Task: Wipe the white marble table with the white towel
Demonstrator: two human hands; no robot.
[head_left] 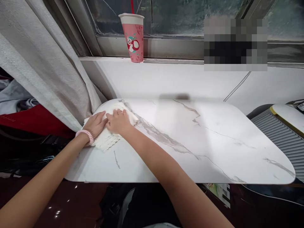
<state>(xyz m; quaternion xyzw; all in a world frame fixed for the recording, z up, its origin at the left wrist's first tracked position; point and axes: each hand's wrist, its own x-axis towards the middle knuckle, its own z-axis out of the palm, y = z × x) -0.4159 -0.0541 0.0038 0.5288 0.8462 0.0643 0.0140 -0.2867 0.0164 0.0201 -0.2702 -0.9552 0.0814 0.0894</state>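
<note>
A white cloth (106, 139) lies at the far left corner of a white marble-pattern table (190, 142). My left hand (96, 124) rests flat on the cloth's left part, a pink coiled band around its wrist. My right hand (120, 122) presses flat on the cloth just beside it, the two hands touching at the fingers. Both hands lie palm down with fingers spread over the cloth; neither lifts it.
A pink paper cup with a lid (133, 36) stands on the window sill behind the table. A grey curtain (40, 63) hangs at the left, close to the cloth. A grey ribbed object (280, 136) and a white-and-yellow item (289, 115) sit at the right.
</note>
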